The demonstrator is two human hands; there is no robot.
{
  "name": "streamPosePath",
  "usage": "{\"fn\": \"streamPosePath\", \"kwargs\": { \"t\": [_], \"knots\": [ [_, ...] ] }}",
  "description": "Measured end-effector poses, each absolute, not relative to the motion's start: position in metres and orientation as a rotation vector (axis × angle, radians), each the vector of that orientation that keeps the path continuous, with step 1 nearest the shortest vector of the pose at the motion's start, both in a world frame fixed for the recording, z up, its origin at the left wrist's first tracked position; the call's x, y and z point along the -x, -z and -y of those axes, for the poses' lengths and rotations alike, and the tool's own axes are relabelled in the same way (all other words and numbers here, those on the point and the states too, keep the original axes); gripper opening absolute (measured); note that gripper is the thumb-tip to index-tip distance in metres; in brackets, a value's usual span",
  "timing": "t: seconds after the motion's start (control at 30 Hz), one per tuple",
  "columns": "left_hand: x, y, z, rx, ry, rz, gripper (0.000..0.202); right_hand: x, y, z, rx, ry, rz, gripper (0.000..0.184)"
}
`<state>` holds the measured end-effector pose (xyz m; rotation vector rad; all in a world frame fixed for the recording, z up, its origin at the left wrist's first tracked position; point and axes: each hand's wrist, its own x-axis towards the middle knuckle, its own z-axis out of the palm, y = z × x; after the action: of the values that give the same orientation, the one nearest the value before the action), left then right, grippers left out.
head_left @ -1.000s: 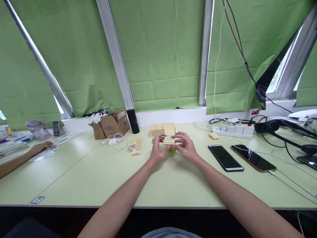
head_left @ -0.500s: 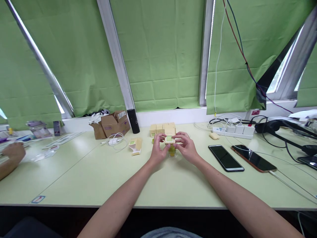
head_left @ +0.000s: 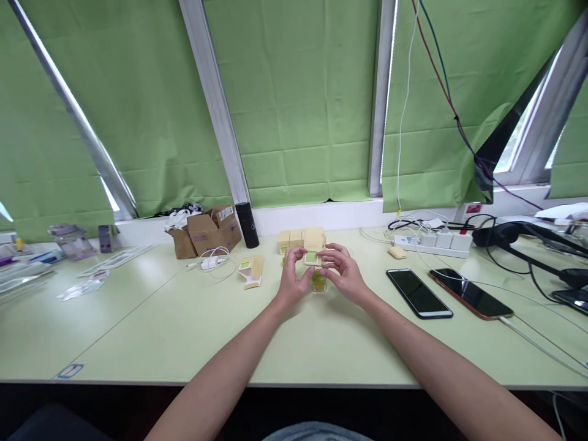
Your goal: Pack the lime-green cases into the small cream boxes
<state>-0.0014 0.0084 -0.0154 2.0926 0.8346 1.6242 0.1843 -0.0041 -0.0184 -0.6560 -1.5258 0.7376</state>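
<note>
My left hand [head_left: 293, 278] and my right hand [head_left: 344, 272] meet at the middle of the pale green table [head_left: 184, 331]. Both pinch a small cream box with a green window [head_left: 313, 256], held just above a small yellow-green jar [head_left: 318, 281] standing between my hands. Behind them stands a row of similar cream boxes [head_left: 294, 239]. Another cream box [head_left: 251, 271] lies open to the left.
A brown cardboard box [head_left: 205, 230], a black flask [head_left: 246, 224] and a white cable [head_left: 212, 262] sit at the back left. Two phones [head_left: 419, 293] [head_left: 469, 293] lie on the right, with a power strip [head_left: 432, 241] behind. Plastic packets [head_left: 80, 288] lie far left.
The cream box in my hands has lifted slightly off the jar. Another person's arm at the far left has pulled back out of view.
</note>
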Motion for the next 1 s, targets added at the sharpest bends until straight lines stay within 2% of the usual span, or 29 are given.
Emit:
{"fn": "streamPosePath", "kwargs": {
  "t": [0.3, 0.6, 0.8, 1.0],
  "knots": [
    [-0.001, 0.010, -0.006, -2.181, -1.661, -0.934, 0.041, -0.182, 0.015, 0.016, 0.715, -0.543, 1.684, 0.037],
    [0.002, 0.013, -0.013, -2.026, -1.759, -1.049, 0.044, -0.181, 0.009, 0.027, 0.635, -0.352, 1.799, 0.058],
    [0.004, 0.011, -0.019, -1.977, -1.768, -1.208, 0.040, -0.180, 0.010, 0.027, 0.641, -0.289, 1.881, 0.063],
    [0.013, 0.020, -0.037, -1.799, -1.673, -1.265, 0.040, -0.183, 0.018, 0.017, 0.823, -0.212, 1.854, 0.054]
  ]
}}
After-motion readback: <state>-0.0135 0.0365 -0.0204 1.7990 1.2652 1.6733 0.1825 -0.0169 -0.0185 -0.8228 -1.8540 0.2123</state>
